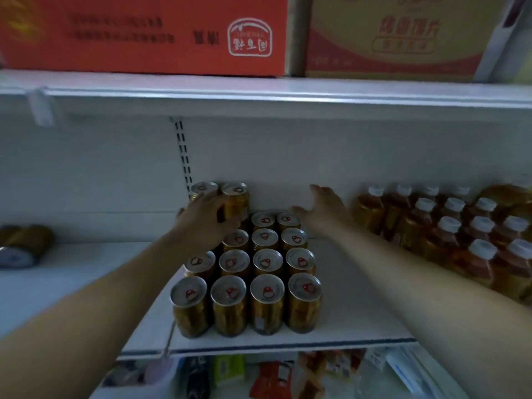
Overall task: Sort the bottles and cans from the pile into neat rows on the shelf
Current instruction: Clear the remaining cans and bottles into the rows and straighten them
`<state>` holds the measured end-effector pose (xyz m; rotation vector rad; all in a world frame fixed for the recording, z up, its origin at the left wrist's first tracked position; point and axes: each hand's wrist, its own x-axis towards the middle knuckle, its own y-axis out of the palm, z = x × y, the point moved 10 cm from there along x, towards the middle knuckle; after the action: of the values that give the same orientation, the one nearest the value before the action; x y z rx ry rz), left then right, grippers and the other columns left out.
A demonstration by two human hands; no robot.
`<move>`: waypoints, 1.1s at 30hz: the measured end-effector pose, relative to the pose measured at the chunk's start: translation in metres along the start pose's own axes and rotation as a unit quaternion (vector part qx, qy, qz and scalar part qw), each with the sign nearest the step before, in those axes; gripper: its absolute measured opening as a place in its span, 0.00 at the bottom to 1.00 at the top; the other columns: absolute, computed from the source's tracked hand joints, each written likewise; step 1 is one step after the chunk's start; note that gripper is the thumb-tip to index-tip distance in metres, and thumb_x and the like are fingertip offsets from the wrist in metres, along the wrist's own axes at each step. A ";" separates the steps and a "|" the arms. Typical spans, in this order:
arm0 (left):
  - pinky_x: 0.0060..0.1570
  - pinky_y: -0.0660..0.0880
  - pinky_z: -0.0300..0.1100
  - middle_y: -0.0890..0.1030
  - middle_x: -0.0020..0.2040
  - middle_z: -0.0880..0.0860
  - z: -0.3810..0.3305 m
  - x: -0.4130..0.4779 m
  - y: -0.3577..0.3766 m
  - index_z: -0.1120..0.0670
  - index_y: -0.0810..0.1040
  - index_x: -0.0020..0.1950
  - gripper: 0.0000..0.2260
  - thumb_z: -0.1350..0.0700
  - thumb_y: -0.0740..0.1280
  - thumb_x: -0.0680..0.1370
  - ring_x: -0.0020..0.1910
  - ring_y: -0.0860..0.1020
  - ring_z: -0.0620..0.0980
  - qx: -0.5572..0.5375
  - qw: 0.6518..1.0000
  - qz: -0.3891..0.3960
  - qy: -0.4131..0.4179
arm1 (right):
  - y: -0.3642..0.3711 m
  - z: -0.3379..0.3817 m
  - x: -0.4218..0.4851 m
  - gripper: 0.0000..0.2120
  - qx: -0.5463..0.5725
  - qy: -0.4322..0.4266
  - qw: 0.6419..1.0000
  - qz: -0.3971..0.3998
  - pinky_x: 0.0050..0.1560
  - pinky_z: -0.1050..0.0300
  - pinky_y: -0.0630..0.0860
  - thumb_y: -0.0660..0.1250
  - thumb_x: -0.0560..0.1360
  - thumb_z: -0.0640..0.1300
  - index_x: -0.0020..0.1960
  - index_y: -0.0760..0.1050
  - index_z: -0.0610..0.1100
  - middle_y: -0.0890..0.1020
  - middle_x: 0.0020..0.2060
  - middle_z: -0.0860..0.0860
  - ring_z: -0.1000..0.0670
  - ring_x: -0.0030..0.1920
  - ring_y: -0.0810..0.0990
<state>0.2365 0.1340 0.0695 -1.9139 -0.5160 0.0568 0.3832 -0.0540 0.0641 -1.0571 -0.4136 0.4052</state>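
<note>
Several gold cans (266, 300) with silver tops and red pull tabs stand in neat rows on the white shelf (359, 318). Two more gold cans (236, 200) sit stacked on top of the back left rows. My left hand (207, 220) curls round the stacked pair from the front, thumb side against the right one. My right hand (322, 211) hovers with straight, spread fingers just behind the back right cans, holding nothing. Rows of amber bottles (449, 234) with white caps fill the shelf's right side.
An upper shelf edge (259, 96) overhangs close above, carrying a red carton (144, 33) and a tan carton (397, 36). Loose cans lie on their sides at far left (23, 243). Packaged goods (273, 375) fill the shelf below.
</note>
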 end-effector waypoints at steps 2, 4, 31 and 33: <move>0.49 0.73 0.40 0.76 0.53 0.46 0.012 -0.030 -0.007 0.47 0.73 0.60 0.16 0.44 0.67 0.75 0.52 0.75 0.50 -0.067 0.996 0.011 -0.053 | 0.006 0.043 -0.001 0.36 0.003 -0.060 0.998 0.029 0.67 0.47 0.66 0.63 0.76 0.60 0.77 0.55 0.45 0.63 0.73 0.44 0.42 0.72 0.63; 0.52 0.69 0.33 0.75 0.58 0.48 0.025 -0.059 -0.014 0.50 0.72 0.65 0.18 0.48 0.67 0.77 0.58 0.73 0.50 -0.059 0.994 0.015 -0.089 | 0.014 0.084 -0.006 0.35 0.002 -0.111 0.992 0.052 0.66 0.48 0.66 0.64 0.76 0.60 0.76 0.57 0.45 0.64 0.73 0.44 0.42 0.71 0.64; 0.72 0.57 0.47 0.58 0.77 0.50 0.430 -0.344 -0.177 0.46 0.56 0.77 0.32 0.42 0.64 0.77 0.75 0.58 0.51 0.072 0.938 0.071 -0.332 | 0.282 0.586 -0.138 0.34 -0.077 -0.320 0.926 0.187 0.64 0.51 0.69 0.60 0.71 0.69 0.69 0.67 0.49 0.72 0.68 0.46 0.44 0.66 0.72; 0.73 0.58 0.49 0.58 0.77 0.49 0.460 -0.345 -0.182 0.45 0.56 0.76 0.32 0.42 0.65 0.76 0.75 0.58 0.51 0.062 0.934 0.069 -0.346 | 0.300 0.606 -0.133 0.34 -0.075 -0.319 0.924 0.197 0.63 0.52 0.68 0.61 0.72 0.68 0.70 0.66 0.48 0.71 0.69 0.46 0.43 0.68 0.70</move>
<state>-0.2622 0.4611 -0.0208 -1.7702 -0.8164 0.8591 -0.0758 0.4600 0.0395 -1.1454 -0.8233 1.1064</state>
